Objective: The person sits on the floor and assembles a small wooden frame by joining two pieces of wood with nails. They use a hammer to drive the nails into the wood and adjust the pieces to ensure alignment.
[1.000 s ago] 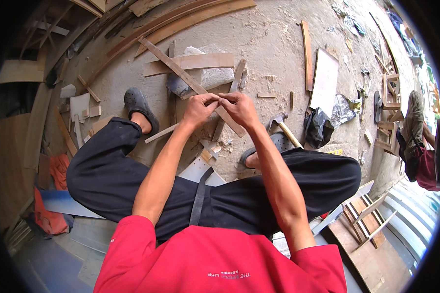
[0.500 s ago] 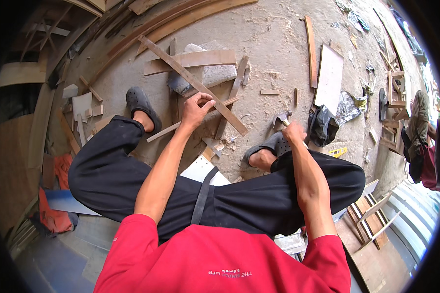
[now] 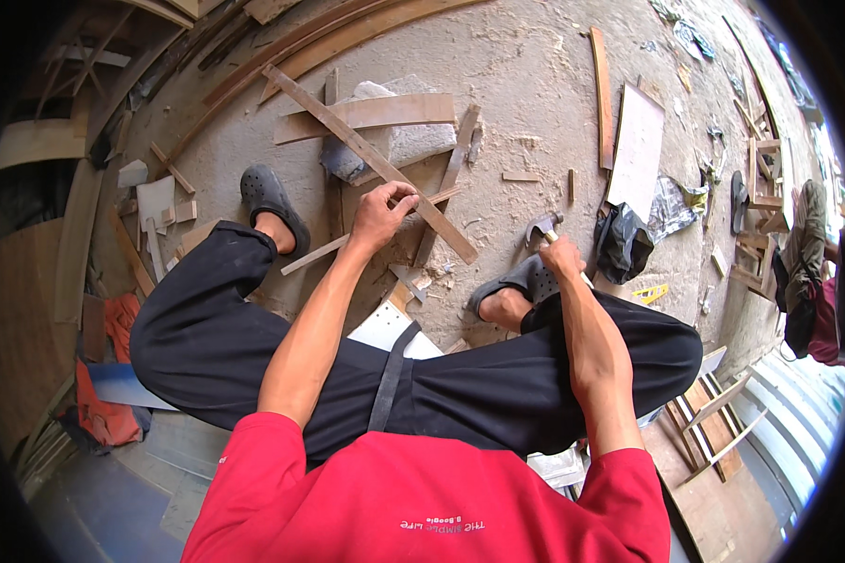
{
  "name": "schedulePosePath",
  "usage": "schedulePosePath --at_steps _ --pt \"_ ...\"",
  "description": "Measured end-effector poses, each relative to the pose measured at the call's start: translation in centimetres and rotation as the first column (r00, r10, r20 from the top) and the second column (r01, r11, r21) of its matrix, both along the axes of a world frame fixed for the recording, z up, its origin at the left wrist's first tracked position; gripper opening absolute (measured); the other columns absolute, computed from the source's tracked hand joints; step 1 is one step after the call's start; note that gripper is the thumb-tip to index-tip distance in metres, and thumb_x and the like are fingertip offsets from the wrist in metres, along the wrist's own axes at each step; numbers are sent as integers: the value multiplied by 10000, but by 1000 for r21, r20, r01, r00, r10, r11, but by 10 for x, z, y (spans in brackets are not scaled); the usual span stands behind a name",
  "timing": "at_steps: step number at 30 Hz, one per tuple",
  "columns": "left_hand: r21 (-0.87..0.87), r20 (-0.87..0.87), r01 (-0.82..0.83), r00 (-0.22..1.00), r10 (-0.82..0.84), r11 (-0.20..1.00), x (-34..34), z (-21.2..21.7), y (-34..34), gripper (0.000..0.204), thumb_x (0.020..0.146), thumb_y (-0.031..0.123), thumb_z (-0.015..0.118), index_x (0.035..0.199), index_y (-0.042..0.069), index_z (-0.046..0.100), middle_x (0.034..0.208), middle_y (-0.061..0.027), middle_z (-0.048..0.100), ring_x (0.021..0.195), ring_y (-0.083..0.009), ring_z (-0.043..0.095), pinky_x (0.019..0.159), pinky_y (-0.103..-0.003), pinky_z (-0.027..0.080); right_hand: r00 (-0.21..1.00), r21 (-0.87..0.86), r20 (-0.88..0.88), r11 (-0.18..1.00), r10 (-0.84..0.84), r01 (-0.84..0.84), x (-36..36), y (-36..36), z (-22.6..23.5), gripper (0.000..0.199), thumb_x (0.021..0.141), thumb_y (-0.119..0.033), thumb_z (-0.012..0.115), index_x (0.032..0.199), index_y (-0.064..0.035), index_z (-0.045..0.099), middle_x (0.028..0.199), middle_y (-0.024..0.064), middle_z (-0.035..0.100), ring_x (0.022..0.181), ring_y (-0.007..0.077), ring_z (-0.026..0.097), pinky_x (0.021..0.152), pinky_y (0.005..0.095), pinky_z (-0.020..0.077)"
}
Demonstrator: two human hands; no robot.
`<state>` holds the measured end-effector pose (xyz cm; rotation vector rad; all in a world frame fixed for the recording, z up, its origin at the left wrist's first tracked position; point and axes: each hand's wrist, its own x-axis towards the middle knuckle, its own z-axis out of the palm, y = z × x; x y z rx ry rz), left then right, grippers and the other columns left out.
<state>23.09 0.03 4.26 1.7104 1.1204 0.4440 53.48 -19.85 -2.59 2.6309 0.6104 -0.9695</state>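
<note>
My right hand is wrapped round the handle of a claw hammer, its metal head raised above my right shoe. My left hand rests at a long brown wooden strip, thumb and fingertips pinched together on its upper side. What lies between those fingertips, if anything, is too small to make out. The strip slants across a curved wooden board and a thinner pale stick. Beneath them is a grey-white block. Another wooden piece runs along the block's right side.
Between my feet lie a metal-bladed tool and a white board. To the right are a pale panel, a black plastic bag and a narrow plank. Long planks lie at the far left. Another person is at the far right.
Little differs. My left hand has shifted very slightly to the right along the strip, and the view has moved a touch. The hammer stays in my right hand.
</note>
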Motion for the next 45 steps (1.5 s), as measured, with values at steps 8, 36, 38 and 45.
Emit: schedulePosePath --at_steps 8,36,38,45 --pt "94 50 8 999 -13 996 -5 -8 -2 181 861 201 696 975 61 704 859 -128 700 774 -227 667 692 -331 509 998 -5 26 998 66 -66 -1 -3 -15 436 850 -301 552 1226 -82 556 1252 176 588 1193 352 551 960 528 411" --pt "161 41 68 996 -75 985 -7 -10 -1 157 898 149 650 1005 34 659 902 -110 704 826 -208 680 733 -311 515 998 -32 18 998 59 -58 -2 1 -17 458 852 -338 606 1235 -92 556 1277 139 574 1217 339 532 968 533 420" --pt "154 45 68 996 -76 986 -7 -11 0 158 898 150 650 1005 34 658 903 -111 703 827 -207 679 733 -311 515 998 -34 14 998 54 -54 -2 1 -18 458 849 -337 614 1232 -92 556 1275 137 575 1218 336 531 969 532 420" --pt "210 41 76 995 -86 975 -7 -14 0 147 896 148 651 987 33 652 889 -116 697 825 -224 676 734 -322 511 999 -43 16 998 48 -48 -3 3 -16 456 848 -331 617 1230 -91 555 1271 139 575 1220 330 531 969 533 420"
